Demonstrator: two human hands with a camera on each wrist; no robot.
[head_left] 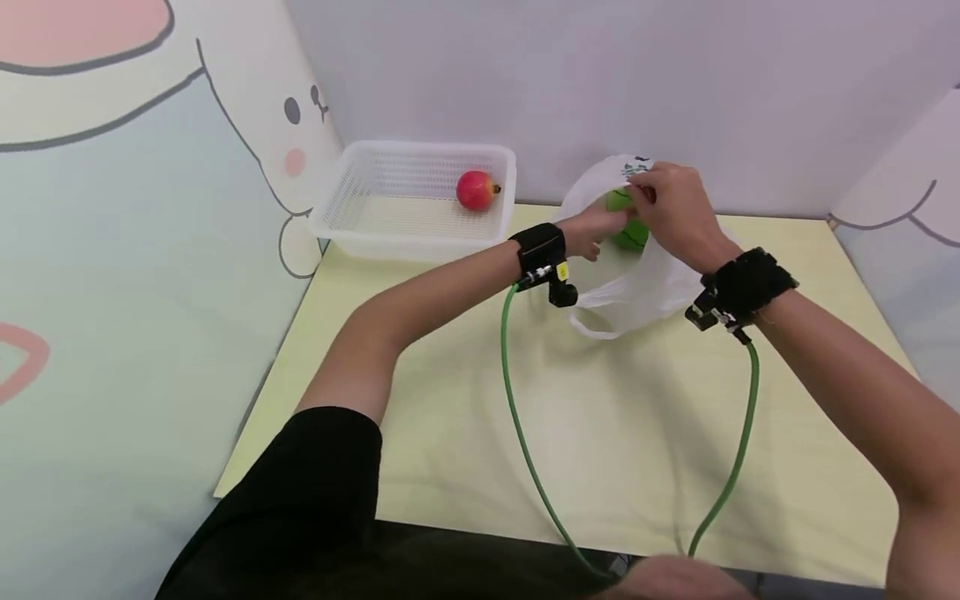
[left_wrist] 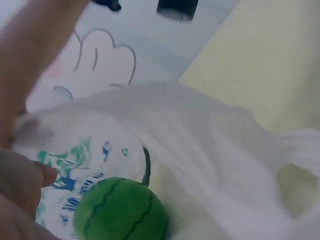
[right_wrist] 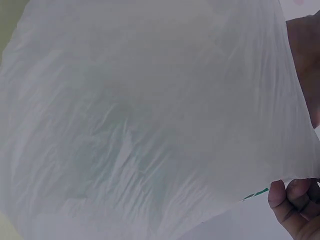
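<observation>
A white plastic bag [head_left: 645,287] lies open on the yellow table [head_left: 615,433] at the far middle. My right hand [head_left: 647,188] pinches its upper edge and holds it up; its fingers [right_wrist: 294,199] show at the bag's [right_wrist: 150,125] rim. Inside the mouth sits a green watermelon-striped ball [head_left: 628,227]. My left hand [head_left: 600,235] reaches into the mouth right beside the ball [left_wrist: 120,211]. Its fingers [left_wrist: 22,192] lie against the bag's printed side [left_wrist: 75,170]. Whether they grip the ball is hidden.
A white slotted basket [head_left: 360,200] stands at the table's far left corner with a red round fruit [head_left: 476,190] inside. Green cables [head_left: 525,433] run from both wrist straps toward me. Walls close the table on the left, back and right.
</observation>
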